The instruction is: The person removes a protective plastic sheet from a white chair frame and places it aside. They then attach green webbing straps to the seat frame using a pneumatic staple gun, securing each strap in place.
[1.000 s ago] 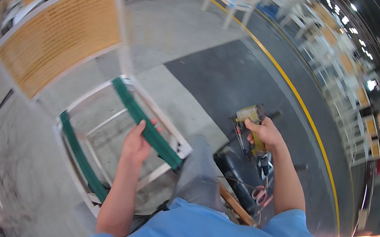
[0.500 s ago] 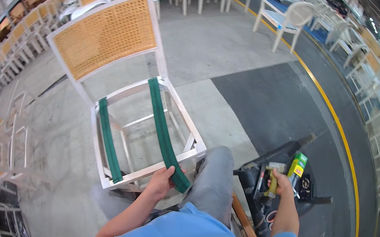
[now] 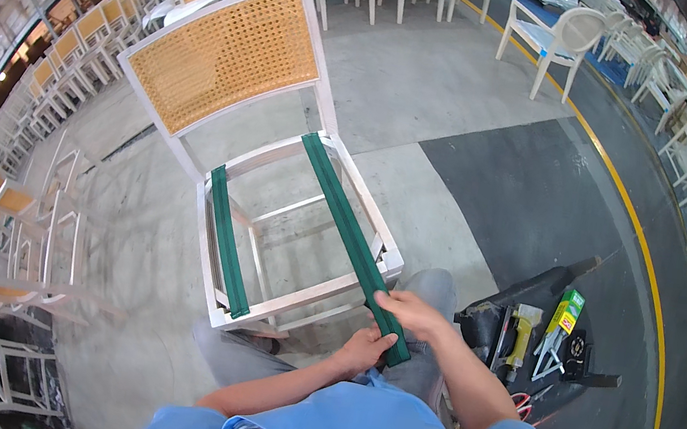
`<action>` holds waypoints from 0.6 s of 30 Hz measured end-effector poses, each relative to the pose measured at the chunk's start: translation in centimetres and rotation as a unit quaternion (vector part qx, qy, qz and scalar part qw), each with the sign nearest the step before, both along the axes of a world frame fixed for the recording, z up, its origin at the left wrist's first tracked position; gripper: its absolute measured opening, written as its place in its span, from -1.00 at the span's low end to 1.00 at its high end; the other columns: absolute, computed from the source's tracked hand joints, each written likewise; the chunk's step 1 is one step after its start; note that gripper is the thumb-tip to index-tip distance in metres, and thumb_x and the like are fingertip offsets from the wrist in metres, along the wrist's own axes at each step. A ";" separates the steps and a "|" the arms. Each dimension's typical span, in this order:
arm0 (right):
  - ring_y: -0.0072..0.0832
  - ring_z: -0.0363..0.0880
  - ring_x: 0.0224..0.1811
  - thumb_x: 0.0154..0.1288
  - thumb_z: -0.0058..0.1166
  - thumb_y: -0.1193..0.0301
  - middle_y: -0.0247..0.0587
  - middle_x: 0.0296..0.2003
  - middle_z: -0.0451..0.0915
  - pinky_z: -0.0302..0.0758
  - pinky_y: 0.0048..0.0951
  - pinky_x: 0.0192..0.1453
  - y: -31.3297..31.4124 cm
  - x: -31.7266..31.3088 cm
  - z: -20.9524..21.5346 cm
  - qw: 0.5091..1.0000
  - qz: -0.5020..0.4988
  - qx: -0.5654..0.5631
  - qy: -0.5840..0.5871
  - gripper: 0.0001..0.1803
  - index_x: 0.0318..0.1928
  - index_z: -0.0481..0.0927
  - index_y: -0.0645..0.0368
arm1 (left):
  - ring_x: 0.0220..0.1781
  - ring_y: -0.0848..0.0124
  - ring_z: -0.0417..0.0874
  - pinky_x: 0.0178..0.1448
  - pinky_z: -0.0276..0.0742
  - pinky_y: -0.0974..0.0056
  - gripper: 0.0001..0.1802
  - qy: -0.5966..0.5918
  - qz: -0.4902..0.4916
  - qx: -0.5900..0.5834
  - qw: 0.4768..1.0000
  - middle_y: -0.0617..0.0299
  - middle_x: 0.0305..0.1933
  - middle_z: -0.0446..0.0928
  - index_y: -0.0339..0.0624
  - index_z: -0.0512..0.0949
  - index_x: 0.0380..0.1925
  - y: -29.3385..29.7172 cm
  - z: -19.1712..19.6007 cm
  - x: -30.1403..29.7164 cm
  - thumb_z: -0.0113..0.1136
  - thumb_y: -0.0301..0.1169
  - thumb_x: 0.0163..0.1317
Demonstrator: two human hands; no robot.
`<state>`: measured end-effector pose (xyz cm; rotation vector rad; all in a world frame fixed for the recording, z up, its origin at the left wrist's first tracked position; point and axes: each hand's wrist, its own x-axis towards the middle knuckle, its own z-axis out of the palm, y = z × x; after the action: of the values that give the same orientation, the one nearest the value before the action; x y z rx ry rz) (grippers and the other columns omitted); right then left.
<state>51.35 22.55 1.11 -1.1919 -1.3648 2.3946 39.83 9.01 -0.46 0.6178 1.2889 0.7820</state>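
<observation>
At the front rail of the chair frame (image 3: 284, 296), both hands pinch the near end of a green strap (image 3: 353, 239): left hand (image 3: 363, 351) beneath, right hand (image 3: 416, 313) on top.

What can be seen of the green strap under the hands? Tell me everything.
The green strap is a flat woven-looking band stretched front to back across the right side of the white chair frame, over the open seat. Its far end meets the rear rail; its near end hangs past the front rail, where the left hand and right hand both grip it.
</observation>
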 end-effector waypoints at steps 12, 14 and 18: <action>-0.01 0.75 0.04 0.59 -0.02 0.11 0.04 -0.01 0.76 0.61 -0.01 0.10 2.5 -5.3 -5.6 0.795 0.297 0.395 -0.351 -0.57 -0.04 0.75 0.20 | -0.01 -0.15 0.72 0.07 0.58 -0.06 -0.25 0.534 -0.112 0.200 0.814 -0.17 -0.11 0.73 -0.37 0.70 -0.13 9.2 4.1 -12.2 0.12 0.25 0.40; -0.06 0.71 0.15 0.58 -0.05 0.17 0.03 0.10 0.72 0.61 -0.04 0.20 2.3 -6.7 -5.5 0.787 0.321 0.358 -0.387 -0.60 0.06 0.73 0.16 | -0.01 -0.17 0.73 0.07 0.60 -0.07 -0.18 0.475 -0.192 0.114 0.851 -0.19 -0.13 0.73 -0.36 0.70 -0.13 10.1 3.7 -12.6 0.12 0.33 0.35; -0.12 0.66 0.27 0.55 -0.08 0.25 -0.01 0.22 0.67 0.58 -0.09 0.33 3.1 -7.3 -8.0 0.796 0.320 0.303 -0.414 -0.59 0.21 0.67 0.12 | -0.08 -0.18 0.74 0.03 0.62 -0.11 -0.09 0.465 -0.256 0.066 0.845 -0.22 -0.23 0.72 -0.41 0.71 -0.21 10.9 4.7 -11.7 0.10 0.43 0.30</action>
<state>44.06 25.60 -6.94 -1.8295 -2.8959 1.3547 28.13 19.88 4.29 1.4980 1.8139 0.0737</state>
